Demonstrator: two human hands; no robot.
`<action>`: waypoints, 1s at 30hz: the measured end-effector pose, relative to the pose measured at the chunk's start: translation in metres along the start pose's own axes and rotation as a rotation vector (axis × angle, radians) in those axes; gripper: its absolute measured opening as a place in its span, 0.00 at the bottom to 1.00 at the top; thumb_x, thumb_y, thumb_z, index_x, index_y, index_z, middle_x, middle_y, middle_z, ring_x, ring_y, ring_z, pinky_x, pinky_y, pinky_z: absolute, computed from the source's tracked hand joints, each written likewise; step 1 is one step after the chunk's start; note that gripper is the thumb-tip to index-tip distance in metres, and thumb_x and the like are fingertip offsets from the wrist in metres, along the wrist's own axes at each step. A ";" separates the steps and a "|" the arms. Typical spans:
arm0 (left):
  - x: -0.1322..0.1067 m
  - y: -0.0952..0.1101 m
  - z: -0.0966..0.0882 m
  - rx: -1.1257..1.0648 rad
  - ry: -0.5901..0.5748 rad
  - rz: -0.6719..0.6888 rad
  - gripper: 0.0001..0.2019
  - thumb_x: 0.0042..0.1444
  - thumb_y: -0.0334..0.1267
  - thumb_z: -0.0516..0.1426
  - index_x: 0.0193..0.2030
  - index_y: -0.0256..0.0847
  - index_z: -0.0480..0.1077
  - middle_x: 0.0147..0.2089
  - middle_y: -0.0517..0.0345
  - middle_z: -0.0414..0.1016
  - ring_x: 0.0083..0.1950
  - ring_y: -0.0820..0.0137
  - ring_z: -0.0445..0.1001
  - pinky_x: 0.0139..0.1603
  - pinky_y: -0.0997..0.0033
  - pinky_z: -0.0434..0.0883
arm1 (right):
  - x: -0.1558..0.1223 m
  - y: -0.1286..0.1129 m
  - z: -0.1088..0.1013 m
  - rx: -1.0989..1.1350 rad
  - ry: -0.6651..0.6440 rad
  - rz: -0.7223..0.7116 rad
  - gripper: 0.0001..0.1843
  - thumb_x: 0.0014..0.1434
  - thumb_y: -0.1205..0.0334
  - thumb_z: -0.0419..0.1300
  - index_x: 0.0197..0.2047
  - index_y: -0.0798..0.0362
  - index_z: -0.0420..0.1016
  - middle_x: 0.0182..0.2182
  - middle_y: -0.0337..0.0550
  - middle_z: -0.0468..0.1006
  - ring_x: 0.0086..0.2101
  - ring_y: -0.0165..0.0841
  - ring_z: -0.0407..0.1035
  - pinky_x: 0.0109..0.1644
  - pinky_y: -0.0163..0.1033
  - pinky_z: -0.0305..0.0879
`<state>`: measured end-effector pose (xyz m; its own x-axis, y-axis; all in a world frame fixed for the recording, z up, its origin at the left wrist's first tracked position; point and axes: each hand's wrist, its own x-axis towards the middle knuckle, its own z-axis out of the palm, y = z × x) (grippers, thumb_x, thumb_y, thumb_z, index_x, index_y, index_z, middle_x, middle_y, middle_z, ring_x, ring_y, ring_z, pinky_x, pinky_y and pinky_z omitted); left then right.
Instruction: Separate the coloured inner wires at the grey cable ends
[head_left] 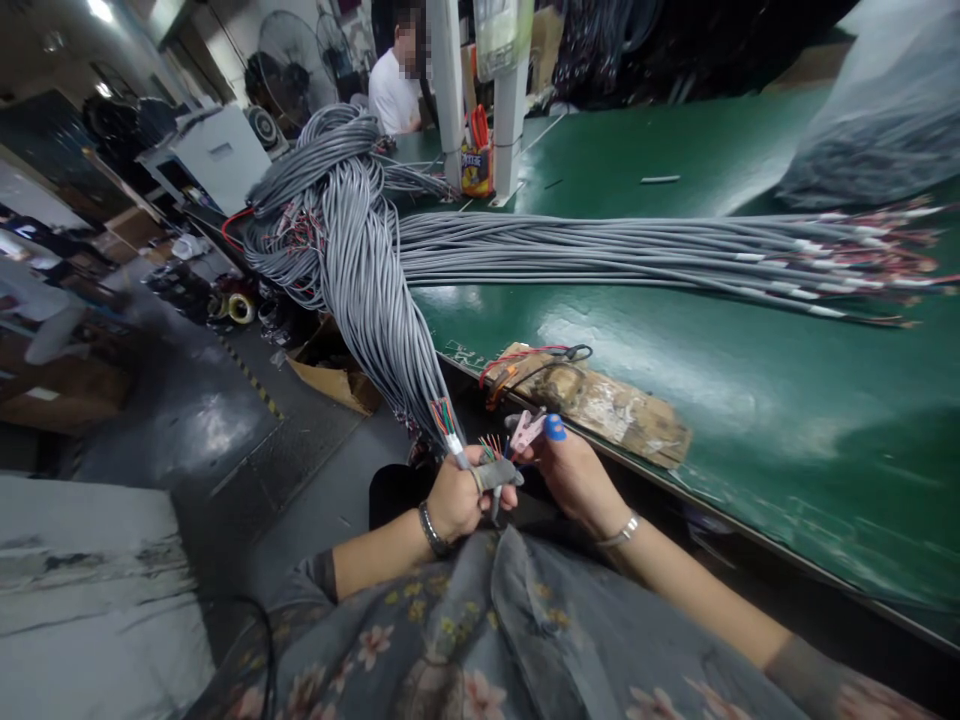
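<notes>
My left hand [454, 500] is closed around the end of a grey cable [459, 455], with a grey wrap on one finger. Fine coloured wires [491, 447] fan out above that hand. Just to the right, my right hand [577, 475] pinches a small pink clip [527, 430] that looks like a clothespin. Blue tape [555, 428] covers its thumb tip. Another cable end with bared orange and green wires [442, 415] lies beside my left hand. From there a thick bundle of grey cables [367, 230] runs up and back onto the bench.
More grey cables [585, 245] stretch across the green bench [750, 390], ending in bared reddish wires. A worn wooden block [600, 405] with red and black leads lies at the near edge. Behind are a white post [510, 120] and a seated person [394, 90]. A cardboard box [330, 375] sits below.
</notes>
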<state>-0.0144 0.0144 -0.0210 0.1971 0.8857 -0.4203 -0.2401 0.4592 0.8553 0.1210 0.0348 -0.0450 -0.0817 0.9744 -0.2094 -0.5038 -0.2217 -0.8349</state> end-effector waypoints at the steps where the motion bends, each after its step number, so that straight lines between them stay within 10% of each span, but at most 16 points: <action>1: 0.001 0.001 0.001 -0.009 -0.003 -0.003 0.20 0.33 0.51 0.67 0.20 0.35 0.69 0.13 0.58 0.68 0.13 0.77 0.63 0.13 0.78 0.46 | 0.000 0.001 0.002 -0.007 0.007 -0.023 0.28 0.43 0.32 0.62 0.22 0.51 0.77 0.19 0.38 0.71 0.23 0.30 0.62 0.28 0.36 0.62; 30: -0.008 -0.009 -0.007 0.051 0.022 0.050 0.19 0.37 0.52 0.66 0.21 0.35 0.70 0.16 0.56 0.71 0.15 0.77 0.64 0.15 0.77 0.50 | -0.007 -0.003 0.001 0.198 -0.036 0.142 0.21 0.43 0.44 0.69 0.33 0.52 0.79 0.23 0.36 0.74 0.23 0.25 0.64 0.26 0.30 0.66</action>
<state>-0.0205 0.0042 -0.0272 0.1645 0.9092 -0.3824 -0.2004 0.4104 0.8896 0.1222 0.0287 -0.0400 -0.1928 0.9355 -0.2962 -0.6434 -0.3484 -0.6816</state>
